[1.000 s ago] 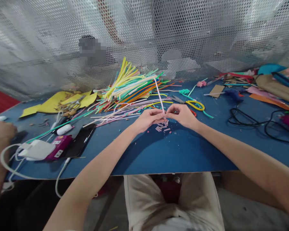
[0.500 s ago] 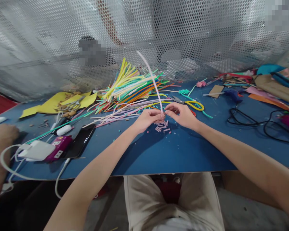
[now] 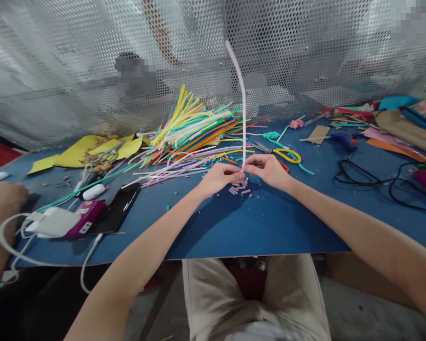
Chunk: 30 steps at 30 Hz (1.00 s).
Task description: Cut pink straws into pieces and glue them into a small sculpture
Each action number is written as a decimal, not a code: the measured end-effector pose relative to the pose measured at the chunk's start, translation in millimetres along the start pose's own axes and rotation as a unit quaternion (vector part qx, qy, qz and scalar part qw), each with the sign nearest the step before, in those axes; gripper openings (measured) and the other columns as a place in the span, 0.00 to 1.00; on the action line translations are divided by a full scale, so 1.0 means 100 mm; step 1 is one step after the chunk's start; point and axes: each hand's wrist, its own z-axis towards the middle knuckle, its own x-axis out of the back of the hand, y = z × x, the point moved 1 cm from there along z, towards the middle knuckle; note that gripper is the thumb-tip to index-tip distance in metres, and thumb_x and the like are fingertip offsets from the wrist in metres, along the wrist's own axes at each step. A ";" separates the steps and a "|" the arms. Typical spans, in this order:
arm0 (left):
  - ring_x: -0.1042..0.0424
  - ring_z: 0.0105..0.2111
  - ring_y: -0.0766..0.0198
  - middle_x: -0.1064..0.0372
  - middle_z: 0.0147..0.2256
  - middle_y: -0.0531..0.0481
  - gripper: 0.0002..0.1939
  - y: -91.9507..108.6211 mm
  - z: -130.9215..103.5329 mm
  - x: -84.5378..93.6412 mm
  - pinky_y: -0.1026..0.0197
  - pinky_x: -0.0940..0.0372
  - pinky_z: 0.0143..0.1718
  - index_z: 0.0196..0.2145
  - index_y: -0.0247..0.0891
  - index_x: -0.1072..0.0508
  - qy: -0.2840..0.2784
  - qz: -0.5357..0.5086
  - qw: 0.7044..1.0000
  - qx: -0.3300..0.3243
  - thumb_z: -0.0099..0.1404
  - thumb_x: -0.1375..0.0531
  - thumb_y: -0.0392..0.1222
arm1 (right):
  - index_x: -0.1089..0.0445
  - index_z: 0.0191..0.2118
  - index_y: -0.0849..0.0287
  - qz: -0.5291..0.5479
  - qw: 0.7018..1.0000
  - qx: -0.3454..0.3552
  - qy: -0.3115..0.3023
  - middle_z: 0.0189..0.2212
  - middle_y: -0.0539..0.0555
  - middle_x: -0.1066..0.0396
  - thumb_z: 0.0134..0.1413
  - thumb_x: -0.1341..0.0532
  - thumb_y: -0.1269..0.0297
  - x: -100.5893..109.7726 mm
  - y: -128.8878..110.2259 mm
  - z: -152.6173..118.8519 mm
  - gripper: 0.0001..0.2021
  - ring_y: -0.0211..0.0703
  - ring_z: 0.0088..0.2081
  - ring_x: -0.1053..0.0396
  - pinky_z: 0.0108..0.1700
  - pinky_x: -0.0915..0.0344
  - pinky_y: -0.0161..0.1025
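Observation:
A long pale pink pipe cleaner (image 3: 243, 104) stands up from between my fingertips, its top bending to the left. My left hand (image 3: 220, 180) is closed in a pinch at its lower end. From the other side, my right hand (image 3: 268, 170) pinches the stem at the same spot, the fingertips of both hands meeting. Whether a small cut piece sits there too is hidden by the fingers. Short pink pipe cleaner pieces (image 3: 246, 192) lie on the table just below. Yellow-handled scissors (image 3: 287, 154) rest beyond my right hand.
A big bundle of coloured pipe cleaners (image 3: 199, 125) lies behind my hands. To the left are a black phone (image 3: 122, 210), a white charger (image 3: 55, 221) with cables, and another person's arm (image 3: 2, 222). A glue gun (image 3: 343, 139) with black cable lies right. Perforated metal mesh (image 3: 305, 61) stands behind.
The pipe cleaner has swung from leaning left to nearly upright, its tip now higher and further right. My right fingertips have closed onto its lower end; my left hand moved slightly.

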 end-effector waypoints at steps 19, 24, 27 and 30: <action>0.24 0.34 0.65 0.20 0.38 0.43 0.27 0.03 -0.02 -0.12 0.60 0.27 0.44 0.41 0.32 0.17 -0.001 -0.129 0.991 0.029 0.52 0.27 0.58 | 0.33 0.40 0.58 0.005 1.000 0.018 0.012 0.32 0.52 0.29 0.62 0.40 0.57 -0.05 -0.01 0.02 0.09 0.41 0.33 0.32 0.37 0.33 0.41; 0.23 0.35 0.63 0.20 0.38 0.42 0.29 0.03 -0.02 -0.13 0.58 0.27 0.46 0.41 0.32 0.17 0.022 -0.150 0.988 0.038 0.49 0.25 0.58 | 0.33 0.40 0.59 -0.008 1.000 0.021 0.008 0.34 0.53 0.29 0.62 0.40 0.56 -0.02 0.01 0.03 0.11 0.40 0.34 0.32 0.36 0.34 0.39; 0.22 0.36 0.62 0.20 0.39 0.41 0.30 0.02 -0.02 -0.13 0.57 0.26 0.47 0.41 0.32 0.17 0.024 -0.155 0.987 0.034 0.48 0.24 0.58 | 0.32 0.40 0.59 -0.021 0.999 0.023 0.006 0.36 0.54 0.28 0.62 0.40 0.56 -0.03 0.02 0.02 0.11 0.41 0.36 0.31 0.38 0.33 0.40; 0.21 0.36 0.61 0.20 0.39 0.41 0.29 0.01 -0.01 -0.12 0.56 0.26 0.47 0.41 0.32 0.17 0.025 -0.153 0.988 0.027 0.49 0.24 0.58 | 0.31 0.40 0.58 -0.035 0.999 0.023 0.015 0.35 0.53 0.27 0.62 0.40 0.56 -0.03 0.01 0.02 0.11 0.42 0.35 0.30 0.38 0.33 0.40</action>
